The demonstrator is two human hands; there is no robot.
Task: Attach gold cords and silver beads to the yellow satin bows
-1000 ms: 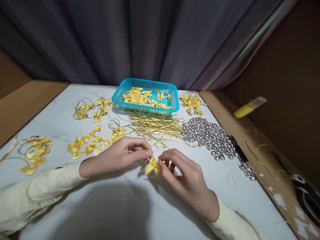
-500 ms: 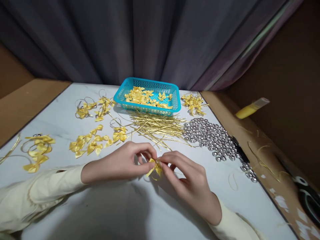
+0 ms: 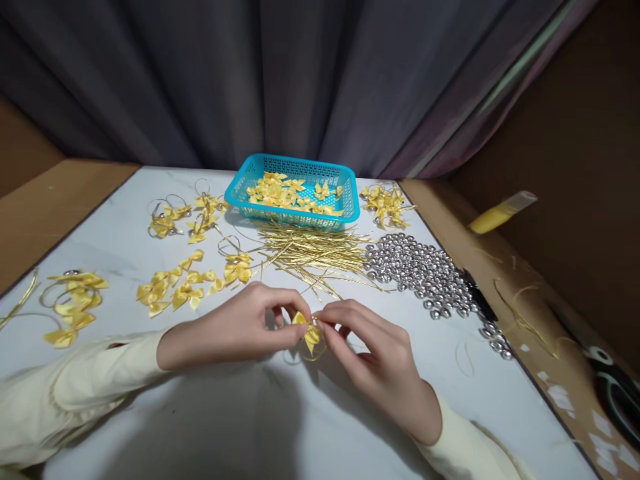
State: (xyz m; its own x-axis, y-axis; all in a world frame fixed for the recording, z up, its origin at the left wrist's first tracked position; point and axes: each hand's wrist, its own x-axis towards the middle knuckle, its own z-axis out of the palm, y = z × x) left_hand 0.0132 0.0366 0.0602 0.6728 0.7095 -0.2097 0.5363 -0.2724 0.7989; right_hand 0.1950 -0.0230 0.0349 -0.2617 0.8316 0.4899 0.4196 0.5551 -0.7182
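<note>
Left hand (image 3: 235, 330) and right hand (image 3: 380, 360) both pinch one small yellow bow (image 3: 307, 331) with a thin gold loop, just above the white surface (image 3: 240, 427). Risk: the grip is fingertip-only, so the slick ribbon could slip and drop among the loose gold strands (image 3: 315, 257) nearby.

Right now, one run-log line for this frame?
left hand: pinching yellow bow | right hand: pinching same bow, gold loop under it | behind: gold cords, silver bells, blue basket

Glossy satin cloth bow (image 3: 309, 331), shiny metal bells (image 3: 420, 270), perforated plastic basket (image 3: 293, 217), smooth marbled tabletop (image 3: 240, 420).
</note>
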